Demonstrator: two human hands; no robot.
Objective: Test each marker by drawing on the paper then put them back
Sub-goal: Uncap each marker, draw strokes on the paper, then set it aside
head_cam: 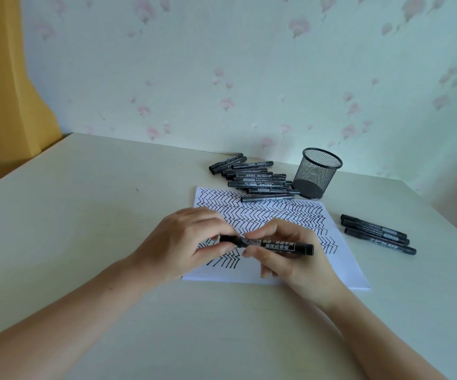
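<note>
Over the zigzag-covered paper (265, 215) on the table (84, 201), my right hand (285, 250) holds a black marker (268, 244) level by its barrel while my left hand (189, 242) pinches its cap end, probably to work the cap, with the mesh cup (318, 174) waiting behind

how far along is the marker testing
Well underway: the paper is mostly covered in zigzag strokes. In hand: one marker, the right hand holding its barrel and the left hand pinching the cap end. Left: I can't tell which are tested, the pile or the three markers on the right. The mesh cup looks empty, so none are put back.
</note>
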